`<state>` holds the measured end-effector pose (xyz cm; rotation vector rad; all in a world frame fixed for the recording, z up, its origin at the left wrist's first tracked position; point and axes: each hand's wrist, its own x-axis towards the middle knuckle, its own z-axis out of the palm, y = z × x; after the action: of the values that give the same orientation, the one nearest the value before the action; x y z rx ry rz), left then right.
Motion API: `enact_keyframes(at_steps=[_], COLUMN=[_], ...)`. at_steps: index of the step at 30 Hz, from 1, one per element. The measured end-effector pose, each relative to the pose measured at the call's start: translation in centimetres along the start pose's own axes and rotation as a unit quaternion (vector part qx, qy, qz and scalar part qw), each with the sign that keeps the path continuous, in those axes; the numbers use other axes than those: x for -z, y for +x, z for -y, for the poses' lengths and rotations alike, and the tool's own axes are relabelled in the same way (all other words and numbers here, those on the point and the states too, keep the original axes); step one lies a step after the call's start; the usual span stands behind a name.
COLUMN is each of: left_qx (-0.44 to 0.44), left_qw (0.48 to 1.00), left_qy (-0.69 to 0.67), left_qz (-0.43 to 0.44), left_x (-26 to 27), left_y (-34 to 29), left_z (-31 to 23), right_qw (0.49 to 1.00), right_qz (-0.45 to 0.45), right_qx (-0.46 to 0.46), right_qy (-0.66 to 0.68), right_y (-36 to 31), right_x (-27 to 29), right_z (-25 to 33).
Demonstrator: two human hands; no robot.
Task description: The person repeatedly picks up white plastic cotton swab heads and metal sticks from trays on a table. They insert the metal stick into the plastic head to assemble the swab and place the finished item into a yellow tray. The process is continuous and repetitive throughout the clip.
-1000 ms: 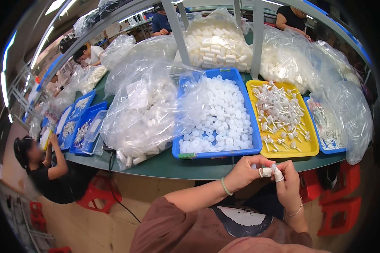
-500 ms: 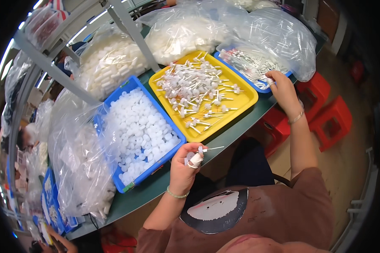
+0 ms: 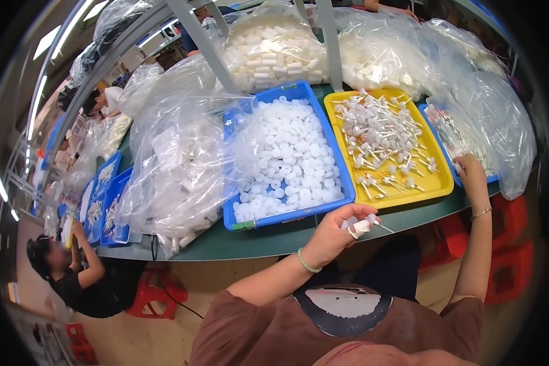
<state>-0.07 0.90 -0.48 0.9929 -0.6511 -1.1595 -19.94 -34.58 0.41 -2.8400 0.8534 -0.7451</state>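
My left hand (image 3: pixel 330 235) is closed in front of the yellow tray, with white wrapping round one finger. It pinches a small white disc-and-rod piece (image 3: pixel 375 221), whose thin rod points right. My right hand (image 3: pixel 471 172) is at the near right part of a blue tray (image 3: pixel 491 179) of thin white sticks (image 3: pixel 451 131). Its fingers are bent together; whatever they hold is too small to make out. Between the hands lies the yellow tray (image 3: pixel 440 183), heaped with rods that carry translucent discs (image 3: pixel 381 131). The left blue tray (image 3: pixel 349 190) holds loose translucent discs (image 3: pixel 293 155).
Clear bags of white cylinders (image 3: pixel 280 55) stand behind the trays, among grey posts (image 3: pixel 330 49). Another big plastic bag (image 3: pixel 177 165) lies left. The green table edge (image 3: pixel 268 249) curves before me. Red stools (image 3: pixel 509 271) stand right; a co-worker (image 3: pixel 82 274) sits far left.
The view has swung left, so the trays appear farther right and the co-worker shows more. My left hand still holds the disc-and-rod piece; my right hand stays at the stick tray.
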Motion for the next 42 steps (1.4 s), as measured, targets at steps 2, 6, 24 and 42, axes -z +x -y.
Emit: enact_keyframes(at_steps=[2, 6, 24, 42], left_qx=[0.013, 0.015, -0.099, -0.068], left_qw=[1.0, 1.0, 0.992, 0.993], left_qy=[-0.003, -0.014, -0.034, 0.055], left_qz=[-0.004, -0.004, -0.069, -0.077], left_x=[-0.1, -0.2, -0.4, -0.8], left_y=[-0.1, 0.0, -0.5, -0.3], left_z=[-0.2, -0.2, 1.6, 1.2], right_qw=[0.999, 0.993, 0.928, 0.924], right_qz=[-0.035, -0.1, -0.099, -0.051], right_qx=[0.025, 0.056, 0.061, 0.087], right_qy=[0.005, 0.034, 0.355, 0.369], right_y=[-0.4, -1.6, -8.7, -8.8], right_x=[0.0, 1.4, 0.6, 0.6], right_z=[0.4, 3.2, 21.2, 21.1])
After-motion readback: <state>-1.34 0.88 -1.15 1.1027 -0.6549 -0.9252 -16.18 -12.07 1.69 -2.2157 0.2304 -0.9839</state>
